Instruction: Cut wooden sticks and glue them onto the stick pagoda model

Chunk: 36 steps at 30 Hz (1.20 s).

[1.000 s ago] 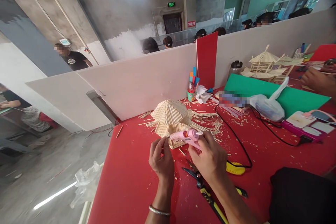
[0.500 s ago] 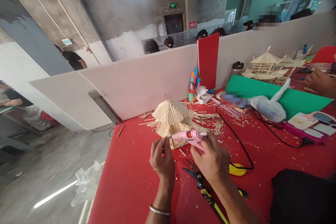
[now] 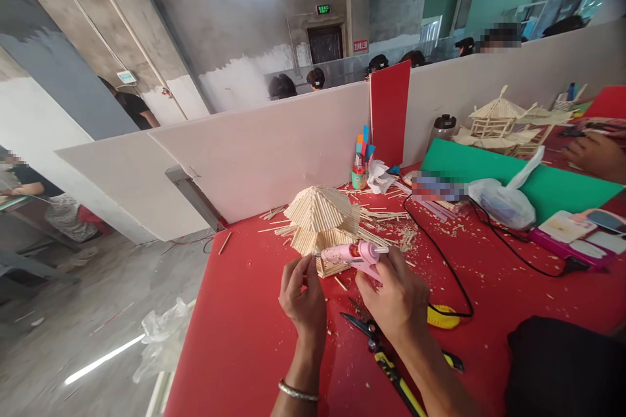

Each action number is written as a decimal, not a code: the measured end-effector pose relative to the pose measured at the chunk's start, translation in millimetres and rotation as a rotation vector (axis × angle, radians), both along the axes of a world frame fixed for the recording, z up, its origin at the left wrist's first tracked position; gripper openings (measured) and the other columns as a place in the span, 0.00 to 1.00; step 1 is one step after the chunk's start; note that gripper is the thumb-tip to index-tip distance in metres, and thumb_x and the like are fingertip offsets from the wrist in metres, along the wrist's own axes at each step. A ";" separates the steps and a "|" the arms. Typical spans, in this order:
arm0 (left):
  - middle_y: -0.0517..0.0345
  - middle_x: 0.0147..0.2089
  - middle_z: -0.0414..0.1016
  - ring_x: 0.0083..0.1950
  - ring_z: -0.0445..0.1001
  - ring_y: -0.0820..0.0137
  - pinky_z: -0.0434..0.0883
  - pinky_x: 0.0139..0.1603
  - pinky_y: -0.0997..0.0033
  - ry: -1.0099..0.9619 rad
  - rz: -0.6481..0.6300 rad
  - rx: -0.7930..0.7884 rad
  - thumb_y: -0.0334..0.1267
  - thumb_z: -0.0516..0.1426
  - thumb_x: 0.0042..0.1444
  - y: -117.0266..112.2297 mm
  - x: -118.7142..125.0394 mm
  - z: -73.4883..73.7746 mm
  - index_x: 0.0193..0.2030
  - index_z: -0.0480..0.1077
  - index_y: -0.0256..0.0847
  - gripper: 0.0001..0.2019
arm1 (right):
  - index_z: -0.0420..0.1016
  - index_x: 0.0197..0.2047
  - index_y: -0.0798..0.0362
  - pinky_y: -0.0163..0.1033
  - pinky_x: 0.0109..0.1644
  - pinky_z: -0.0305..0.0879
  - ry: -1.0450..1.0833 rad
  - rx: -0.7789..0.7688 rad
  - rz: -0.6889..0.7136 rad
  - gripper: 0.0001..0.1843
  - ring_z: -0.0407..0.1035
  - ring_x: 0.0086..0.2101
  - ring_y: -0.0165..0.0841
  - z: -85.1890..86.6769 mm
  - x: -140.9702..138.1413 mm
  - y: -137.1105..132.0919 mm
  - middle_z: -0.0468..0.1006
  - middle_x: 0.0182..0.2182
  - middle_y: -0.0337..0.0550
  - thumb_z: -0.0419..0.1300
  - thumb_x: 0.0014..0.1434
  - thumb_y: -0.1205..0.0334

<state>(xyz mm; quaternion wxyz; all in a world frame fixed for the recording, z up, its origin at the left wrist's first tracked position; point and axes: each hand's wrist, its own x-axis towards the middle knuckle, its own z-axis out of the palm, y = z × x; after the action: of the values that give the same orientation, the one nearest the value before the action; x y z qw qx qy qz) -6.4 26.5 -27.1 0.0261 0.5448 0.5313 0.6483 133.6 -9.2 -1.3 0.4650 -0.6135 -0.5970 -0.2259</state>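
Observation:
My right hand is wrapped round the handle of a pink hot glue gun, its nozzle pointing left. At the nozzle tip, my left hand has thumb and fingers pinched together; whatever they hold is too small to make out. Just behind both hands stands a small model pavilion built of thin wooden sticks, with a two-tiered roof; its lower front is partly hidden by the glue gun and hands. Below the right hand lie pruning shears with black and yellow handles, partly covered by the forearm.
Loose sticks and shavings litter the red table. A black cable loops at right, near a yellow object. Further right are a green board, a plastic bag and another stick model near a co-worker's hand.
Both my hands and the glue gun stay almost still. The view shifts very slightly. At far right the co-worker's hand has moved a little.

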 end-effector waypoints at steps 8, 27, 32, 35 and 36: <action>0.58 0.34 0.77 0.33 0.74 0.73 0.69 0.30 0.75 0.030 0.004 0.023 0.35 0.60 0.58 1.1 -0.7 -1.1 0.37 0.78 0.41 0.04 | 0.70 0.35 0.50 0.36 0.28 0.53 0.000 -0.007 -0.002 0.02 0.63 0.25 0.30 -1.0 0.7 -0.3 0.69 0.28 0.38 0.58 0.57 0.66; 0.58 0.35 0.77 0.32 0.75 0.73 0.71 0.32 0.75 0.018 -0.003 0.026 0.35 0.61 0.58 1.5 -1.0 -4.0 0.38 0.79 0.43 0.05 | 0.69 0.34 0.51 0.36 0.27 0.52 0.004 -0.013 -0.008 0.01 0.63 0.25 0.30 -0.8 0.8 0.0 0.69 0.28 0.38 0.58 0.57 0.66; 0.58 0.34 0.77 0.32 0.74 0.73 0.71 0.30 0.76 0.010 0.011 0.020 0.35 0.61 0.57 1.9 -0.9 -4.0 0.37 0.79 0.43 0.04 | 0.71 0.37 0.51 0.36 0.27 0.53 0.050 -0.022 -0.023 0.03 0.65 0.25 0.30 -4.0 0.1 0.3 0.70 0.28 0.39 0.57 0.59 0.64; 0.58 0.34 0.77 0.32 0.74 0.73 0.71 0.30 0.76 0.000 0.007 0.022 0.35 0.61 0.57 2.6 -0.9 -4.8 0.37 0.79 0.43 0.04 | 0.71 0.40 0.52 0.36 0.30 0.58 0.168 -0.072 0.022 0.07 0.69 0.30 0.34 -8.0 -0.7 2.6 0.74 0.33 0.44 0.58 0.60 0.59; 0.58 0.34 0.77 0.32 0.74 0.73 0.71 0.30 0.76 -0.007 0.000 0.022 0.35 0.61 0.57 2.7 -0.9 -5.4 0.37 0.79 0.43 0.04 | 0.71 0.41 0.52 0.36 0.32 0.60 0.237 -0.100 0.060 0.10 0.71 0.32 0.35 -8.9 -0.4 3.6 0.75 0.34 0.45 0.59 0.60 0.56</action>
<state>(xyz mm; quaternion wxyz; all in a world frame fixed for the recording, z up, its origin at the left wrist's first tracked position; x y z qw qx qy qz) -7.3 29.1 -32.4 0.0218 0.5428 0.5241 0.6559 133.2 -5.6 -10.2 0.5076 -0.6401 -0.5666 -0.1076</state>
